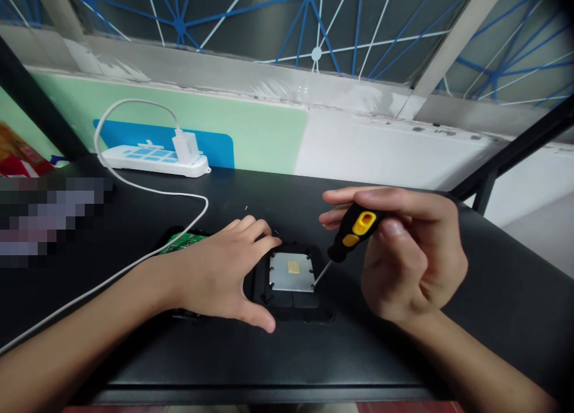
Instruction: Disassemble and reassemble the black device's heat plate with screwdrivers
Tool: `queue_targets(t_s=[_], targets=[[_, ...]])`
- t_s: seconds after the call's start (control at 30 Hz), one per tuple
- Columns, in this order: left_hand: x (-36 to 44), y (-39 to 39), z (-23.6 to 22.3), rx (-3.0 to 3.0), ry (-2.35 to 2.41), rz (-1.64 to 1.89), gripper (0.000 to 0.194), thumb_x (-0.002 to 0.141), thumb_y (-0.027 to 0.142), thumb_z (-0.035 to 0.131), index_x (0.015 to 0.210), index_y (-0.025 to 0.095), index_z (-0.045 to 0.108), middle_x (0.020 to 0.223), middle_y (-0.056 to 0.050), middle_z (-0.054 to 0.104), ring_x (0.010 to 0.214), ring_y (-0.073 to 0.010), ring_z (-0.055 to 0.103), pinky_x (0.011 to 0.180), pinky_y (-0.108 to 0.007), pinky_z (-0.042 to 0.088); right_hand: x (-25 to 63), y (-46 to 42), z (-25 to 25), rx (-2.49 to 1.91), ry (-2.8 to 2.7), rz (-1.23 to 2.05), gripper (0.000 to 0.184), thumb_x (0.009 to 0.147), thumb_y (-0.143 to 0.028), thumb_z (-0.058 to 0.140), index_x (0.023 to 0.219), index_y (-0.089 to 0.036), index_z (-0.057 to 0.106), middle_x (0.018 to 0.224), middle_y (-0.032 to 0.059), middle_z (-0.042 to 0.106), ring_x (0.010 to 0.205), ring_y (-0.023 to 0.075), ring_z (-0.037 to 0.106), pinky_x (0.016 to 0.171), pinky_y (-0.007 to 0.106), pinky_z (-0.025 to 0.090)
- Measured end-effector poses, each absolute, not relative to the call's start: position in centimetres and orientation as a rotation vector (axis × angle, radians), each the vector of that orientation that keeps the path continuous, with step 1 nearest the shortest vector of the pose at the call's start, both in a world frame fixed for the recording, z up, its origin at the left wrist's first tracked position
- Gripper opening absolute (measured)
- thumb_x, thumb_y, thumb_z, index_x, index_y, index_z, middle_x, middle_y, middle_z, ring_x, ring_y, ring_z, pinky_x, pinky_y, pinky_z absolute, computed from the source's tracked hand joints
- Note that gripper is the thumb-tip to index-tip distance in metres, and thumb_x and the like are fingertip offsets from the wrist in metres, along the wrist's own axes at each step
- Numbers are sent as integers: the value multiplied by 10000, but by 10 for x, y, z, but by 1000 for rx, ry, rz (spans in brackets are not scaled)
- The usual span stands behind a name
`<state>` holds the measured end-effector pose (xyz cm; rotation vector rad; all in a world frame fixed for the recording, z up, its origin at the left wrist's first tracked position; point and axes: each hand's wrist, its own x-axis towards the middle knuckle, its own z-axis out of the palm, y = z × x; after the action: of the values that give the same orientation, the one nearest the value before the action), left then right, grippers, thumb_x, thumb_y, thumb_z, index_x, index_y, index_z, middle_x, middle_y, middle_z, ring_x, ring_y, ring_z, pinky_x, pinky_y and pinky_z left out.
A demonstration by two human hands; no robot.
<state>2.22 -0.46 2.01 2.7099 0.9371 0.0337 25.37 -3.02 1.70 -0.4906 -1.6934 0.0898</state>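
Note:
My right hand (412,251) grips a black and yellow screwdriver (354,233) by its handle. The screwdriver slants down to the left, and its tip meets the lower right corner of a silver metal plate (280,275). That plate, with a small yellowish square on it, sits in an opened black casing (296,314). Over the casing's left part lies my left hand (228,266), palm down, fingers stretched and thumb spread along the near side. Partly hidden behind my left hand is a green circuit board (186,241) in another black shell part.
On the black table (359,359), a white power strip (156,162) with a plugged-in charger (186,147) stands against the back wall. A white cable (147,190) runs from it under or beside my left forearm. Tiny screw-like bits lie beyond my left hand. Black frame posts flank the table.

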Motion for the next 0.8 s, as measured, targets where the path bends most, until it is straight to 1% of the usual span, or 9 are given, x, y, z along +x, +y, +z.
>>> queue_targets(t_s=[0.1, 0.23, 0.37, 0.43, 0.47, 0.57, 0.63, 0.7, 0.8], targets=[[22, -5, 21, 2697, 939, 20, 1084, 721, 769, 794, 1536, 130, 475, 1375, -147, 531, 1283, -380, 493, 1174, -538, 367, 254, -27, 17, -438, -1668, 65, 273, 978, -182, 600, 1242, -235, 644, 1114, 68, 741, 909, 196, 757, 593, 331, 671], [21, -5, 22, 2677, 938, 30, 1048, 724, 744, 807, 1530, 159, 479, 1366, -128, 537, 1267, -361, 499, 1154, -512, 394, 258, -23, 19, -490, -1672, -73, 322, 879, -256, 762, 1184, -266, 661, 1057, 53, 672, 825, 185, 706, 586, 356, 644], [20, -6, 22, 2658, 950, 16, 1055, 723, 740, 805, 1547, 180, 456, 1382, -128, 531, 1300, -379, 485, 1163, -539, 384, 261, -23, 21, -531, -1669, -166, 384, 791, -218, 844, 1132, -281, 681, 959, 23, 682, 750, 181, 675, 611, 385, 623], [20, -6, 22, 2660, 947, 21, 1057, 724, 749, 795, 1544, 175, 457, 1399, -136, 526, 1325, -392, 473, 1171, -555, 375, 260, -24, 21, -528, -1656, -143, 376, 795, -187, 827, 1132, -281, 690, 968, 26, 702, 763, 184, 692, 594, 367, 620], [20, -6, 21, 2664, 945, 22, 1056, 726, 754, 790, 1541, 171, 459, 1410, -141, 523, 1336, -397, 466, 1174, -560, 371, 259, -26, 21, -520, -1655, -109, 354, 824, -177, 792, 1149, -277, 692, 990, 32, 717, 765, 181, 706, 581, 354, 622], [21, -5, 20, 2675, 944, 31, 1044, 727, 757, 789, 1532, 175, 467, 1420, -145, 527, 1348, -402, 466, 1178, -569, 366, 255, -31, 20, -505, -1612, 79, 283, 945, -151, 602, 1189, -257, 695, 1045, 43, 764, 780, 179, 753, 573, 337, 645], [21, -5, 19, 2677, 945, 35, 1037, 723, 752, 796, 1526, 180, 475, 1415, -144, 535, 1344, -404, 476, 1174, -568, 372, 254, -33, 20, -484, -1582, 188, 292, 971, -133, 517, 1170, -234, 705, 1042, 49, 788, 812, 190, 773, 604, 347, 657], [21, -5, 19, 2680, 949, 39, 1036, 722, 751, 799, 1524, 178, 480, 1412, -144, 538, 1341, -406, 479, 1172, -564, 376, 253, -32, 20, -449, -1586, 205, 289, 968, -132, 509, 1161, -224, 704, 1050, 56, 792, 838, 196, 773, 617, 351, 656], [20, -5, 19, 2687, 936, 55, 1048, 724, 763, 789, 1533, 177, 471, 1413, -143, 532, 1327, -400, 484, 1169, -569, 378, 254, -28, 20, -377, -1642, 65, 279, 927, -155, 613, 1191, -210, 686, 1066, 77, 749, 808, 189, 744, 593, 350, 647]])
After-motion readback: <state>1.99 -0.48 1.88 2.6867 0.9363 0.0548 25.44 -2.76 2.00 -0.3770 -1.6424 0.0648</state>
